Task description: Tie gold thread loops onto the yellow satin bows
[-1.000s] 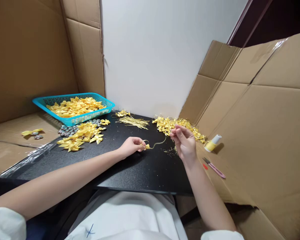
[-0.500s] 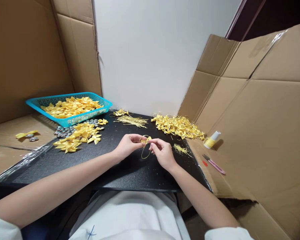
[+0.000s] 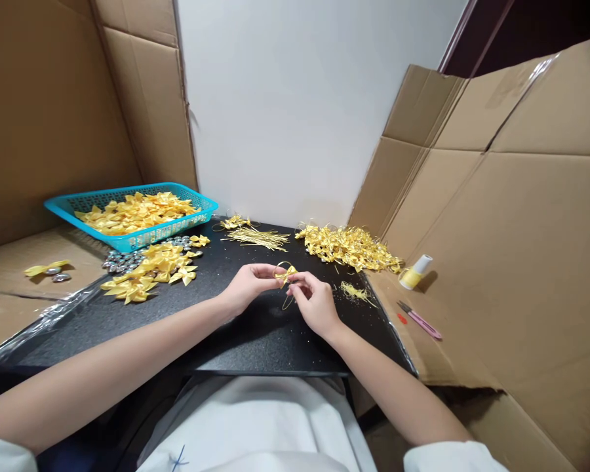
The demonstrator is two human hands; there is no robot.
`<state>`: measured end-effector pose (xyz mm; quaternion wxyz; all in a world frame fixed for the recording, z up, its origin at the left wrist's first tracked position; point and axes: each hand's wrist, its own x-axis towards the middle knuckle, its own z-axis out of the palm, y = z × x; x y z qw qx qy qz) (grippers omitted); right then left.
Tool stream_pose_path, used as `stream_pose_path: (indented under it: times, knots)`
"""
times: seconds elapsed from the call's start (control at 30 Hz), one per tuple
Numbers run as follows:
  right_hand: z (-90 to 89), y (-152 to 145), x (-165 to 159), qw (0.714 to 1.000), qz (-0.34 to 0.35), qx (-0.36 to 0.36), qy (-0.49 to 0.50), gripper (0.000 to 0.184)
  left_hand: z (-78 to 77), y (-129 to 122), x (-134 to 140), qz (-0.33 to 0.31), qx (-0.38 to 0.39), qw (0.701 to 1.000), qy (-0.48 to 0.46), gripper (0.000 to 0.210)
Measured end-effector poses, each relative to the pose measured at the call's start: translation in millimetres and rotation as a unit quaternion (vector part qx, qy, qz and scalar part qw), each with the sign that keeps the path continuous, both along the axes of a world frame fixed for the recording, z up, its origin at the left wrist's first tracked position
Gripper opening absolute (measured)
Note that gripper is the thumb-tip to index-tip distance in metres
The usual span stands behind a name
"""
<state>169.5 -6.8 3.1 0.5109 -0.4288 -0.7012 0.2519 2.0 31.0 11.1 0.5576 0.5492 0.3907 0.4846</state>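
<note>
Over the middle of the black table, a small yellow ribbon bow (image 3: 286, 275) is held between my two hands. My left hand (image 3: 250, 286) pinches the bow's left side between thumb and fingers. The fingers of my right hand (image 3: 314, 300) are closed at its right side, where a thin gold cord (image 3: 287, 303) loops below and above the bow. Exactly which strand the right fingertips grip is too small to tell. Beyond the hands lie a bundle of cut gold cords (image 3: 258, 238) and a heap of yellow bows with cords (image 3: 349, 247).
A blue basket (image 3: 128, 242) of yellow bows stands at the left. Before it are loose bows (image 3: 164, 261) and silvery buttons (image 3: 120, 261). Cord scraps (image 3: 356, 292) lie right of my hands. Farther right are a thread spool (image 3: 415, 272) and pink snips (image 3: 421, 321) on cardboard.
The bow has turned to show its face more plainly. Part of the gold cord loop now stands above it, and the loop below looks smaller. Both hands stay in nearly the same place.
</note>
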Motion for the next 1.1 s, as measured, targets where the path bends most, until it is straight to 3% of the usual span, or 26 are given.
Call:
stream_pose_path:
  times: [0.23,0.87,1.1]
  knots:
    - [-2.3,1.7,-1.3,1.000,-0.005,-0.014,0.001,0.003,-0.2,-1.0,1.6,-0.005,-0.010,1.000,-0.008,0.047]
    - [-1.3,-0.4,-3.6,1.000,-0.005,-0.011,-0.010,0.004,-1.4,-0.5,2.4,0.013,-0.001,1.000,0.014,0.032]
    - [-3.5,-1.6,-5.0,0.999,-0.047,0.009,0.012,0.007,-0.2,-2.8,3.1,0.006,0.017,0.999,0.039,0.037]
